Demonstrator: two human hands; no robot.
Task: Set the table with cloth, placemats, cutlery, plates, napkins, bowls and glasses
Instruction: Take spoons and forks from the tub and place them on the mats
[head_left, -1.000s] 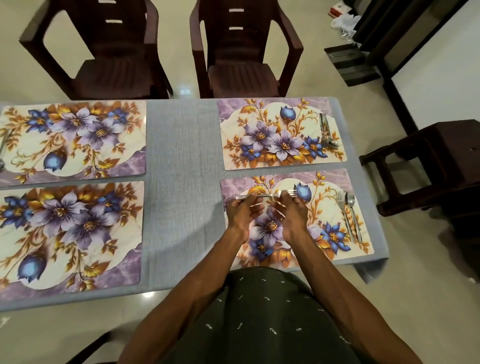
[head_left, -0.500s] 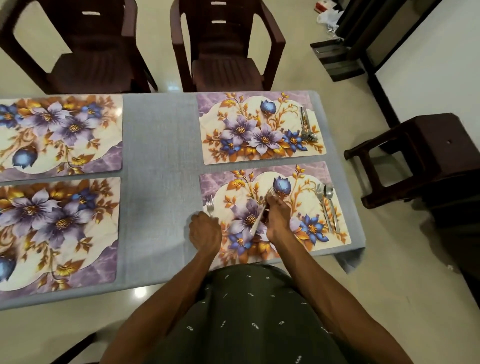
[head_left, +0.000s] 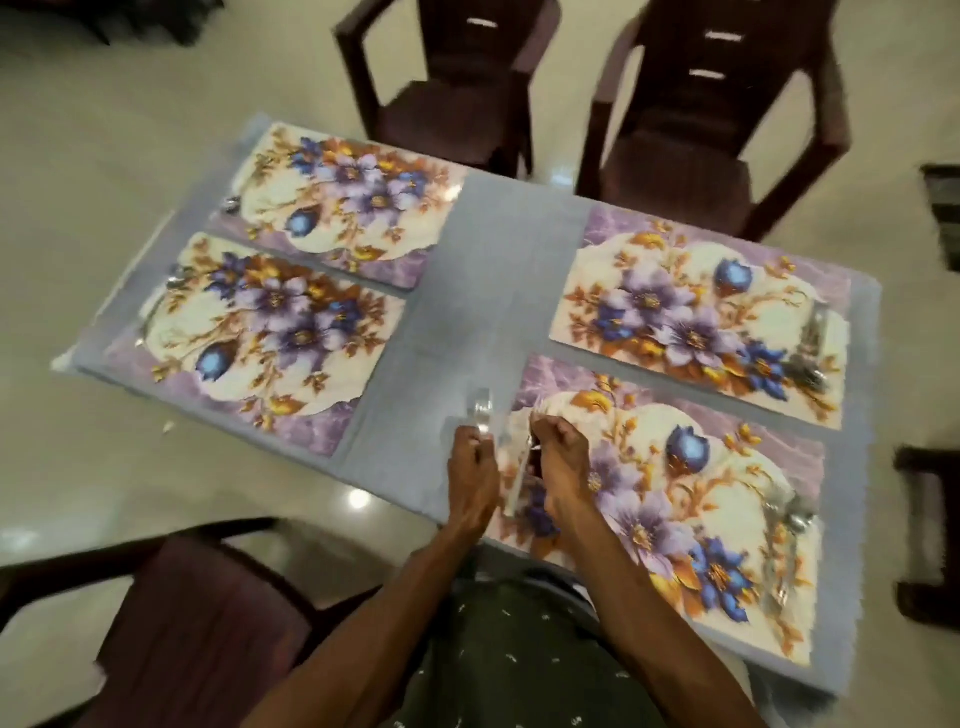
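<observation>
Your left hand (head_left: 470, 470) is curling round a blurred piece of cutlery (head_left: 483, 413) just off the near right placemat (head_left: 727, 483), over the cloth (head_left: 467, 322). Your right hand (head_left: 558, 457) is pinching a second piece (head_left: 519, 478) along the mat's left edge, both forearms reaching in side by side.

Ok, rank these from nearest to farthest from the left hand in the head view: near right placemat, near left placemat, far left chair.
1. Near right placemat, just right of the left hand.
2. Near left placemat, across the cloth, to the left.
3. Far left chair, beyond the table.
</observation>
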